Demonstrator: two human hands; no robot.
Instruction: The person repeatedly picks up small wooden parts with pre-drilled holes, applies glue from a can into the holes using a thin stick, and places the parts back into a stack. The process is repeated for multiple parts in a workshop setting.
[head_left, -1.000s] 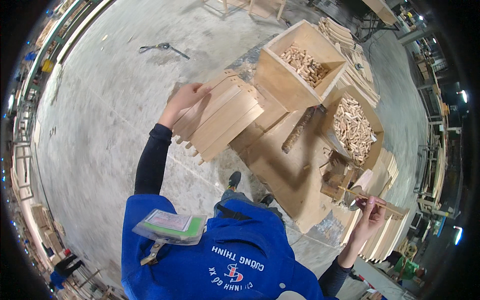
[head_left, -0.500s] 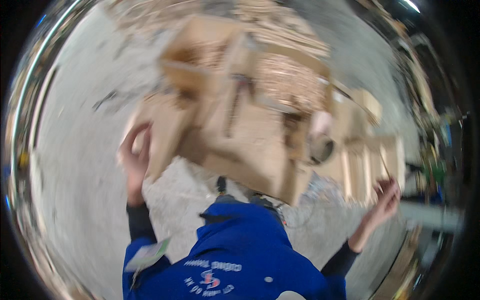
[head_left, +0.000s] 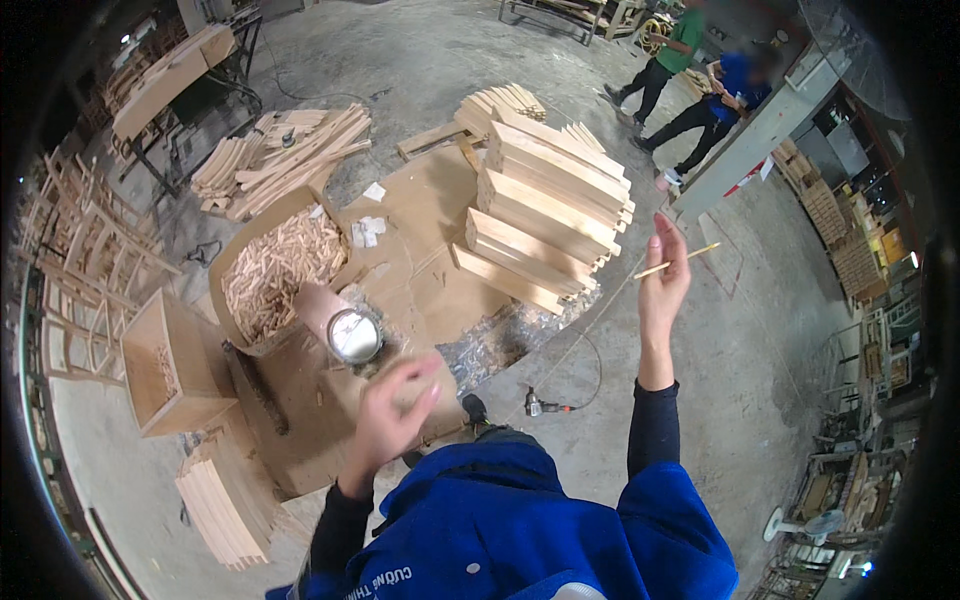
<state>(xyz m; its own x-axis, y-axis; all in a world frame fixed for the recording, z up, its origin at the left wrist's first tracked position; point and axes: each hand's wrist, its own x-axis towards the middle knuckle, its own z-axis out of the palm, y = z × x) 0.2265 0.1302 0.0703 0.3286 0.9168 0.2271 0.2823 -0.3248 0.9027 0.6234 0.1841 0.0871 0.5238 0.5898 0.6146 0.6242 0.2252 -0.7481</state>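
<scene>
Head: hands (head_left: 392,418) (head_left: 664,285) apart, right holding thin stick (head_left: 705,250).

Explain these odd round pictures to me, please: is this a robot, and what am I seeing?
No robot here: a person in a blue shirt wears a wide fisheye camera on the head. It looks down from above and bends straight edges. The bare right hand holds a thin yellowish stick. The bare left hand, blurred and seemingly empty, is open near a round container with a pale, shiny top. On and around a flat brown cardboard sheet are stacks of pale wooden boards, a brown cardboard box full of small wooden pegs and a square-sided wooden bin.
</scene>
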